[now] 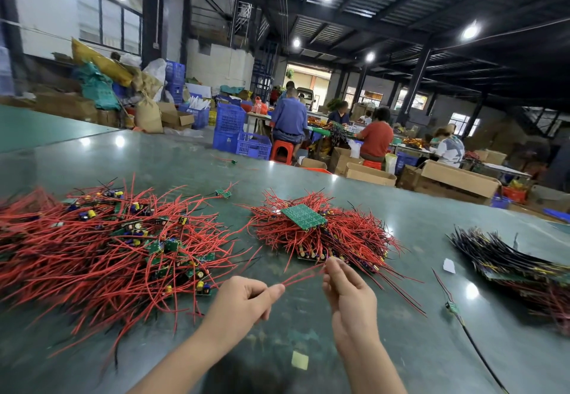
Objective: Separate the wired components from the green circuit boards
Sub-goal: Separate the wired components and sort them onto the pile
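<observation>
My left hand (246, 299) pinches the near ends of two red wires (303, 276) between thumb and forefinger. My right hand (348, 291) holds the far ends of the same wires at its fingertips, by the front edge of the middle pile. That middle pile (324, 236) is a stack of green circuit boards with red and black leads, topped by a bare green panel (303, 216). A wide heap of separated small boards with red wires (117, 245) lies to the left.
A third pile with black wires (518, 267) sits at the right. One loose small board with a black lead (453, 307) lies near it, beside a white paper scrap (448, 265). A yellow scrap (299, 360) lies between my forearms. People work at tables beyond.
</observation>
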Demonstrator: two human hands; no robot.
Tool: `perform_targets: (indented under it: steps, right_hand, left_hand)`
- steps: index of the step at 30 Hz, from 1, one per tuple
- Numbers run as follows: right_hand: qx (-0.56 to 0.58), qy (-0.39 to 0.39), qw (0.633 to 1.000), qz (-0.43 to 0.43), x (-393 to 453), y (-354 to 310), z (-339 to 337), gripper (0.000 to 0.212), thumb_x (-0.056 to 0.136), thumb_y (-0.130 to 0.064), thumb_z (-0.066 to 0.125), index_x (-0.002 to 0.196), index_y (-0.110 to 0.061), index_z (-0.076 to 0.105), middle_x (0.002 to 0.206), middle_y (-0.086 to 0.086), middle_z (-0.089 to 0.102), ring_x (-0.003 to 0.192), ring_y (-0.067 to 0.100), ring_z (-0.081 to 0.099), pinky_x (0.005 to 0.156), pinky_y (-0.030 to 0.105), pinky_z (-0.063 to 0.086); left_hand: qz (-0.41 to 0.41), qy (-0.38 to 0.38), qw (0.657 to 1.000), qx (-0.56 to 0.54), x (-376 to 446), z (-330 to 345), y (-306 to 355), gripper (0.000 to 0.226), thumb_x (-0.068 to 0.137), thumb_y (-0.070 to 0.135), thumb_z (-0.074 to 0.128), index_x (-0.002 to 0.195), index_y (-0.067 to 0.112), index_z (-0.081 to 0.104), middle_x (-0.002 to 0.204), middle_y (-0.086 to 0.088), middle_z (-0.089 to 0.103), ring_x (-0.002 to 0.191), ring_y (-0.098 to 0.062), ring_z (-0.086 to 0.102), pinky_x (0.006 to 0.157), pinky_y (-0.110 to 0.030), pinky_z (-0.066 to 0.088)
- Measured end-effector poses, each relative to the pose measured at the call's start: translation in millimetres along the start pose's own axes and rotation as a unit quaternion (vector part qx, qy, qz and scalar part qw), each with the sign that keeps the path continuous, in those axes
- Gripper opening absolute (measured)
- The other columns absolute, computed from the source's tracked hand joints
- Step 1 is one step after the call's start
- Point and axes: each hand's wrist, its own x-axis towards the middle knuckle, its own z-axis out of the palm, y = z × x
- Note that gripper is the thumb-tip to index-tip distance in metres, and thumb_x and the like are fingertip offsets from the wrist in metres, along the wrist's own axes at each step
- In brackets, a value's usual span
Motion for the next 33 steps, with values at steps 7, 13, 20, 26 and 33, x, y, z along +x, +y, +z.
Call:
perform_targets:
  steps: [7, 13, 20, 26, 33]
  right_hand:
    - [0.09, 0.056, 0.992, 0.069, 27.7, -15.4, -27.6, 0.003, 0.086, -0.005, 0.061, 0.085, -0.002, 0.062, 0.06, 0.003, 0.061, 0.042, 0.003, 0.056, 0.042, 0.012, 0.048]
    - [-0.072, -0.215, 0.97, 0.084, 4.5, 6.2, -3.7, 0.024, 0.073, -0.016, 0.064, 0.092, -0.002, 0.071, 0.068, 0.005, 0.063, 0.053, 0.008, 0.053, 0.052, 0.016, 0.047]
    - [-0.189, -0.292, 0.937, -0.002, -12.9, 15.0, 6.7, 0.009, 0.068, -0.013, 0.068, 0.073, -0.01, 0.075, 0.053, -0.003, 0.058, 0.05, 0.008, 0.047, 0.057, 0.017, 0.042]
    - [-0.2, -0.254, 0.944, -0.067, -19.4, 13.1, 9.3, 0.022, 0.076, 0.007, 0.069, 0.065, -0.011, 0.074, 0.058, 0.007, 0.066, 0.05, 0.01, 0.058, 0.054, 0.017, 0.048]
    - [-0.165, -0.202, 0.965, -0.043, -21.7, 14.6, 10.8, 0.021, 0.075, 0.008, 0.068, 0.062, -0.009, 0.07, 0.061, 0.013, 0.068, 0.056, 0.015, 0.066, 0.053, 0.019, 0.051]
  left_hand:
    - [-0.017, 0.058, 0.996, -0.068, 8.5, -22.6, -1.8, 0.051, 0.078, 0.05, 0.062, 0.042, 0.016, 0.05, 0.044, 0.001, 0.035, 0.045, -0.012, 0.03, 0.047, -0.022, 0.026]
    - [0.015, -0.012, 0.996, -0.084, 5.4, -13.7, 2.2, 0.048, 0.083, 0.046, 0.064, 0.044, 0.019, 0.053, 0.041, 0.005, 0.038, 0.042, -0.004, 0.032, 0.046, -0.013, 0.028]
    - [0.039, -0.066, 0.996, 0.034, 0.2, -11.8, -2.4, 0.044, 0.078, 0.056, 0.062, 0.046, 0.027, 0.058, 0.04, 0.005, 0.037, 0.043, -0.004, 0.032, 0.046, -0.021, 0.024]
    - [0.034, -0.051, 0.998, -0.008, 2.8, -12.0, -2.0, 0.023, 0.085, 0.042, 0.063, 0.066, 0.031, 0.069, 0.043, 0.009, 0.041, 0.045, -0.003, 0.03, 0.046, -0.022, 0.024]
    - [0.038, 0.003, 0.999, 0.003, 1.4, -9.8, 0.1, 0.027, 0.087, 0.018, 0.065, 0.076, 0.04, 0.074, 0.044, 0.011, 0.05, 0.045, -0.002, 0.036, 0.048, -0.019, 0.028]
